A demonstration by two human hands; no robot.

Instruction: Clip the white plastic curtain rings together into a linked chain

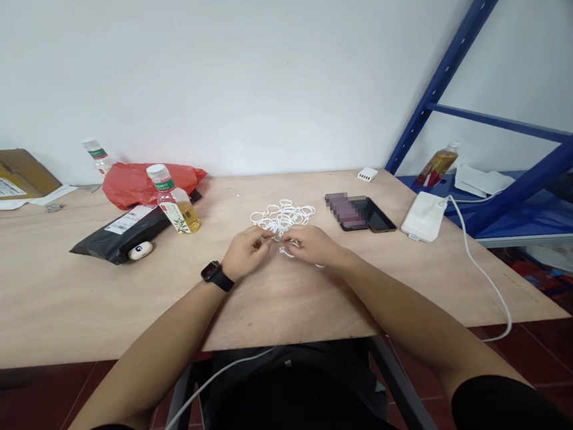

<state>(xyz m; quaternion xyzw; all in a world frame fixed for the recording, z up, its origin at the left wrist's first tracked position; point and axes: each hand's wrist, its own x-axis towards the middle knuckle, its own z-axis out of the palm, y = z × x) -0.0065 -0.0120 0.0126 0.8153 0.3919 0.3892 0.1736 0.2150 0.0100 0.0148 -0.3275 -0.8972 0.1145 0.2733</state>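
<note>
A loose pile of white plastic rings (289, 209), some with a small loop on the rim, lies on the wooden table (255, 311) in front of me. At the pile's near edge, my left hand (247, 250) is closed in a pinch on a small white ring part. Just across from it, my right hand (314, 243) pinches too, its fingertips close to the left ones and on a white ring. Fingers partly hide what is held. Another ring (286, 252) shows below the right fingertips, and a bit of one peeks out under that hand.
Left of the pile stand a drink bottle (178, 208), a black parcel bag (112, 238), an earbud case (140, 250) and a red plastic bag (128, 182). Rightward lie two phones (381, 215), a white power bank (424, 216) with a cable, and a blue shelf frame (520, 131).
</note>
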